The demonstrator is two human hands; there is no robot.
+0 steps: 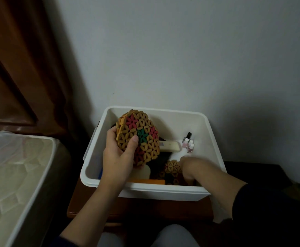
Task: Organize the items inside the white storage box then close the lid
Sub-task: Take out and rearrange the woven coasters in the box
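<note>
**Stack the mats, then clear the rim**

The left hand has its grip round a stack of woven mats, held upright above the white storage box on the desk. The right hand reaches inside at five o'clock, beside a loose mat; its grip I cannot tell. Best gather that mat onto the stack, lay all flat, avoiding the bottles at two o'clock.
</note>
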